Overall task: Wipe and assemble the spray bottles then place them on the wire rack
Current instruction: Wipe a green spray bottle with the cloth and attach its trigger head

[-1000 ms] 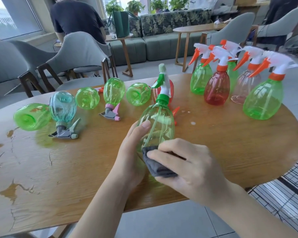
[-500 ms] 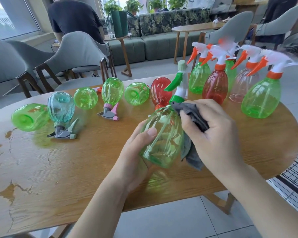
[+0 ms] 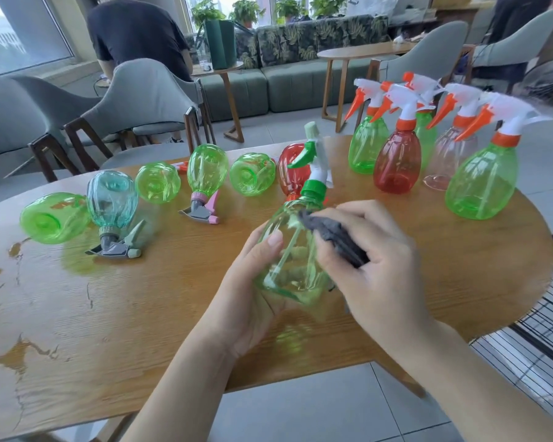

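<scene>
- In the centre of the frame, the left hand [image 3: 253,282] is cupping the base and lower body of a clear green spray bottle [image 3: 292,250], thumb lying along its near side, fingers curled round underneath; the bottle is being held tilted, nozzle pointing away, lifted just above the bench [image 3: 141,314].
- The right hand [image 3: 374,260] is pinching a dark grey cloth [image 3: 336,234] between thumb and curled fingers and pressing it against the bottle's upper right shoulder, just below the green collar [image 3: 313,188].
- The bottle is looking empty, so it is probably handling as very light; its thin plastic wall is likely flexing under a hard squeeze, and the smooth surface may be turning slippery if damp.
- The wide lower body is giving the surest hold for wiping; for carrying to the rack, the neck under the trigger head [image 3: 313,148] is looking like the firmer place to take it.
- In the upper right of the frame, a cluster of upright bottles [image 3: 396,161] with orange-and-white triggers is standing close together.
- Across the left and middle, several bottles [image 3: 55,218] are lying on their sides or resting upside down on their triggers.
- At the right edge, lower down, the wire rack [image 3: 543,346] is showing beside the bench, partly out of frame.
</scene>
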Demonstrator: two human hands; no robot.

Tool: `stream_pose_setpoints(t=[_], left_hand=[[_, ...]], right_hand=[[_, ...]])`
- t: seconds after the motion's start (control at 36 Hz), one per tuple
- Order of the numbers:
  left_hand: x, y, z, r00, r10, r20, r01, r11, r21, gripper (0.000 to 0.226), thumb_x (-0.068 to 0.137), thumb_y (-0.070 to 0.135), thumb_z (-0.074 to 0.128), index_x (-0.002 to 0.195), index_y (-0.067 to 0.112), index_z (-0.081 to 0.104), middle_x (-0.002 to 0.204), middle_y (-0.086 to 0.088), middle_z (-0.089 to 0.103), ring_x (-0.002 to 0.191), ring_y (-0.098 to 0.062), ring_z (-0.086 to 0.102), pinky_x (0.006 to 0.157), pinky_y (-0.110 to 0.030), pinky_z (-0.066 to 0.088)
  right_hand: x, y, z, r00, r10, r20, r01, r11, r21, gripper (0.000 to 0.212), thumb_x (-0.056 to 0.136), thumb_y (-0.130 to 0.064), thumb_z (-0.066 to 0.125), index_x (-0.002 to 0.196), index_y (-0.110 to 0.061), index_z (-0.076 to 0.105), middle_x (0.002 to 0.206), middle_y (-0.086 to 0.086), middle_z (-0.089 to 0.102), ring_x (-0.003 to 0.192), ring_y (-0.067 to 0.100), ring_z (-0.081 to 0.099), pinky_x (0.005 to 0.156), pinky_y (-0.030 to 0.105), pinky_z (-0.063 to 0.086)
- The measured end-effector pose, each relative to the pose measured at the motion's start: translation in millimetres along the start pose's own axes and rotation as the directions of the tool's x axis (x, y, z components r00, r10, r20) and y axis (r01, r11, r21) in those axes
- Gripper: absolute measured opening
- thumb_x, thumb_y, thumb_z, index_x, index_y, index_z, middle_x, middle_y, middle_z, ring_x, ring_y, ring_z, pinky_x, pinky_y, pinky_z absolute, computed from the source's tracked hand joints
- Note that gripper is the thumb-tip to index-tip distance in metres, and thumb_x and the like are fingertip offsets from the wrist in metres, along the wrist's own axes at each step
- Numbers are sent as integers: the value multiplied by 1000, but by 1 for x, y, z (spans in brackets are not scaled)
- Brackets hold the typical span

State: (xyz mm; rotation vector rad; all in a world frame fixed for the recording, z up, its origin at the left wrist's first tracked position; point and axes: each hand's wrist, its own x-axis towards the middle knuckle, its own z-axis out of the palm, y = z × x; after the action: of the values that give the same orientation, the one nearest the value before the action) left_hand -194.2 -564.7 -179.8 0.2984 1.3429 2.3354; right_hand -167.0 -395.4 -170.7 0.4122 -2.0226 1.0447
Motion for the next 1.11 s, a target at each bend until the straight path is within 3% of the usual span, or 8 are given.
stream_pose_setpoints(t=[0.08,0.19,0.36,0.53,0.72,0.81,0.97,1.11], left_hand=[[2,0,-4,998,-20,-55,15,996,-86,91,77,47,86,144,-1,47,121,-23,60,105,-34,65,81,-45,59],[-4,4,-3,991,-132,18,133,976,-174,59,94,50,64,127,3,53,97,-16,64,86,-29,69,69,-33,60],[-10,8,0,983,-171,72,182,963,-199,54,98,49,48,115,-1,60,84,-15,69,73,-27,72,59,-30,58],[0,2,-3,998,-30,56,40,981,-191,75,70,36,90,127,2,55,103,-18,68,88,-30,71,68,-39,60],[-1,-1,-3,997,-30,72,38,992,-121,72,65,32,88,131,14,67,126,-18,69,105,-33,71,84,-48,59],[-2,-1,-2,998,-32,46,38,991,-128,58,75,30,74,130,13,67,126,-19,68,104,-34,70,83,-48,59],[-1,0,-3,999,-18,46,22,997,-76,77,75,37,87,142,13,58,132,-23,60,110,-37,64,91,-54,53],[-1,-1,-3,998,-19,56,18,1000,5,68,75,40,86,135,17,64,134,-21,63,114,-39,65,92,-57,54]], right_hand=[[-14,-8,11,983,-181,34,183,980,-76,20,90,-9,68,106,-4,78,101,7,64,85,10,61,79,18,49],[-23,-9,15,918,-377,124,392,912,-120,18,92,-18,76,108,-9,80,103,3,65,83,23,66,75,30,58],[-21,-4,15,872,-473,124,488,860,-149,19,91,-23,80,106,-11,82,94,5,70,72,24,62,66,31,56],[-6,8,7,930,-362,61,367,913,-176,22,94,-21,72,111,-10,79,106,-1,63,84,20,63,77,22,51],[15,17,-7,1000,1,-6,-1,1000,-2,15,101,-14,61,106,-6,73,100,-3,58,91,5,58,79,17,43],[11,16,-6,1000,-11,6,11,1000,8,15,99,-10,63,108,-6,73,102,1,62,97,8,61,84,21,47],[0,7,-3,989,-143,28,144,989,-37,23,92,-3,69,114,-3,75,106,3,64,97,8,61,88,13,44],[8,13,-4,999,-41,-15,41,998,-50,16,97,-8,66,110,-6,75,103,0,64,92,10,61,80,21,48]])
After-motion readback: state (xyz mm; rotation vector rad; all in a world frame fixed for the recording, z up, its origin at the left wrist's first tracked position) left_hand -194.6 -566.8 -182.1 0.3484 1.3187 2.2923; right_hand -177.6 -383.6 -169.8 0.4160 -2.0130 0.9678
